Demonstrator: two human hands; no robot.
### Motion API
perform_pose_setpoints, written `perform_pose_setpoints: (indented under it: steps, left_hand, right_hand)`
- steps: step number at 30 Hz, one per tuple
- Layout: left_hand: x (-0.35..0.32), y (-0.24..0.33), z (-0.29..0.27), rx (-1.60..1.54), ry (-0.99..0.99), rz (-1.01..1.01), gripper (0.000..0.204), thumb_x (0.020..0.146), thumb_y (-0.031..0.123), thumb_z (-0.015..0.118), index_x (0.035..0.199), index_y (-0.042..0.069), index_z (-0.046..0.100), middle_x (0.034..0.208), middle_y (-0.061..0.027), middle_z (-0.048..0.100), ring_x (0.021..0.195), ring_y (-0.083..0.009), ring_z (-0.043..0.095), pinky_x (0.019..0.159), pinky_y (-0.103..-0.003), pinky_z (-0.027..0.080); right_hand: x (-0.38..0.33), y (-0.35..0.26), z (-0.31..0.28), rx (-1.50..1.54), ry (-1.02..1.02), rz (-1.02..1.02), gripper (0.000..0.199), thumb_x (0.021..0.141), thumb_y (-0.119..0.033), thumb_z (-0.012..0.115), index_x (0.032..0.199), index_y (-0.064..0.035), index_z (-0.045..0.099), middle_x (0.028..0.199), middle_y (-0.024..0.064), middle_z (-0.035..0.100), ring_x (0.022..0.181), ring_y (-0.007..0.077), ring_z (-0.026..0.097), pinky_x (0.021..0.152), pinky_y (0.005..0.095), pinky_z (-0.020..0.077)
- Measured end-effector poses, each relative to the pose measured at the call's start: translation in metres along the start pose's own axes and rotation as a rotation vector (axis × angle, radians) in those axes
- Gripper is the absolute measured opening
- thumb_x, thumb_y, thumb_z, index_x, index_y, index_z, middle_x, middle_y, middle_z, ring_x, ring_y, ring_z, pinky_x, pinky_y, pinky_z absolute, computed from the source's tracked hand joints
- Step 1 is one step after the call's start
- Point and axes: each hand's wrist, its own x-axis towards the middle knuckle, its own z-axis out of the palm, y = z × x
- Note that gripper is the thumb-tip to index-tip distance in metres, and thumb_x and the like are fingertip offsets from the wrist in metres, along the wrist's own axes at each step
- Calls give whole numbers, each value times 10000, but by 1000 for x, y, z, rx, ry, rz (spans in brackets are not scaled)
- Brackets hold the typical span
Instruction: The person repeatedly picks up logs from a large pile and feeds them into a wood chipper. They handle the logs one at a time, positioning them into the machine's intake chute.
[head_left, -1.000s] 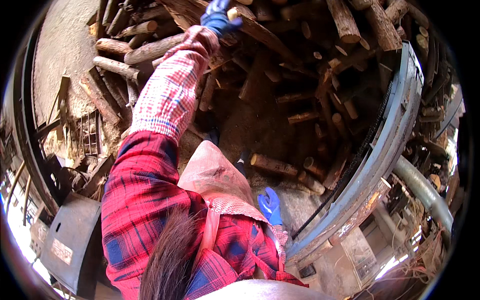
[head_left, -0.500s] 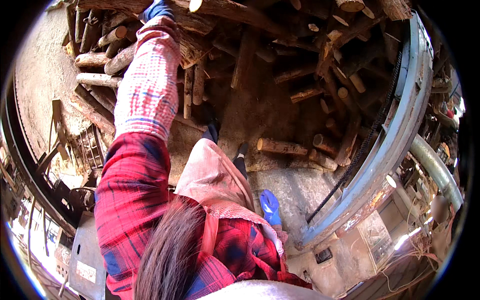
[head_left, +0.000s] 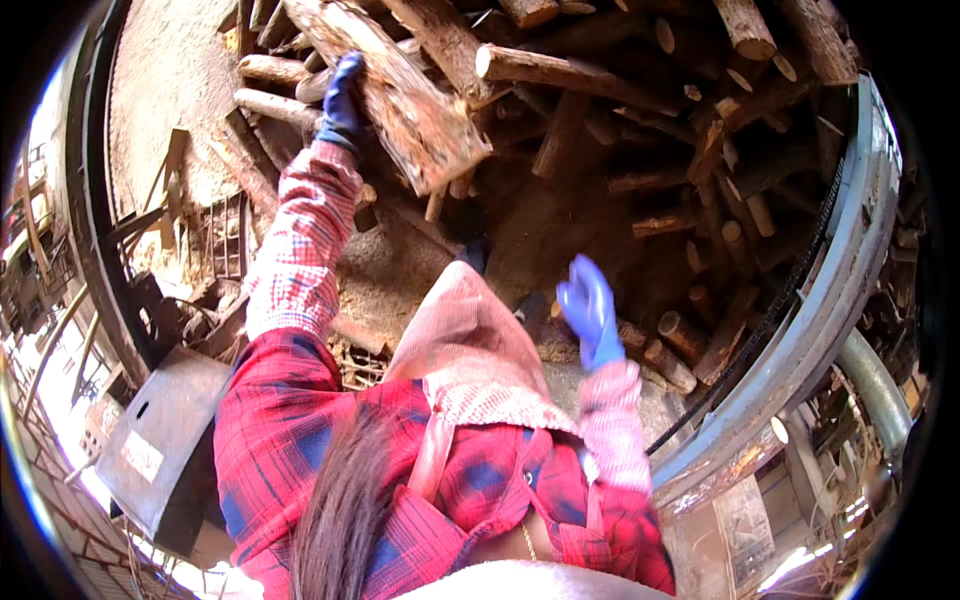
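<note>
Rough bark and pale split wood fill the space ahead of me, where a heap of logs point(head_left: 640, 150) lies stacked every which way inside a big round steel drum whose curved rim point(head_left: 800, 340) sweeps down my right side. My left hand point(head_left: 341, 105), in a dark blue glove, is clamped along the left edge of a broad split log point(head_left: 400, 95); the log is tilted, its cut end hanging lower toward me and its far end running up into the pile, so I judge I grip it at the side to steady its weight rather than bear it from beneath. My right hand point(head_left: 588, 308), in a brighter blue glove, hangs free in front of my chest with fingers loosely spread, holding nothing, well apart from the log and just above smaller round billets point(head_left: 675, 345) on the drum floor. I cannot tell whether the log's far end rests on its neighbours. Down at my left sits a grey metal box point(head_left: 165, 440) with a small pale rectangular label on its face, and a lighter tag shows just beside it.
</note>
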Motion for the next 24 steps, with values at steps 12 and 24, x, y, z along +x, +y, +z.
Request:
perform_pose_setpoints:
  steps: [12, 24]
  left_hand:
    - [-240, -73, 123, -242, -614, -546, 563, 871, 378, 583, 1286, 6, 507, 1135, -176, 632, 1034, -306, 615, 922, -451, 497]
    - [-388, -117, 392, 516, -1540, 448, 454, 900, 179, 642, 1304, 22, 508, 1289, -113, 566, 1169, -211, 547, 996, -324, 440]
  right_hand:
    - [-29, -85, 10, 604, -637, -83, 848, 780, -196, 691, 1493, -81, 248, 1413, 101, 446, 1273, 240, 462, 1083, 364, 356]
    - [-179, -136, -358, -199, 202, -997, 451, 937, -242, 562, 1316, -4, 510, 1160, 172, 628, 1053, 267, 628, 1011, 356, 460]
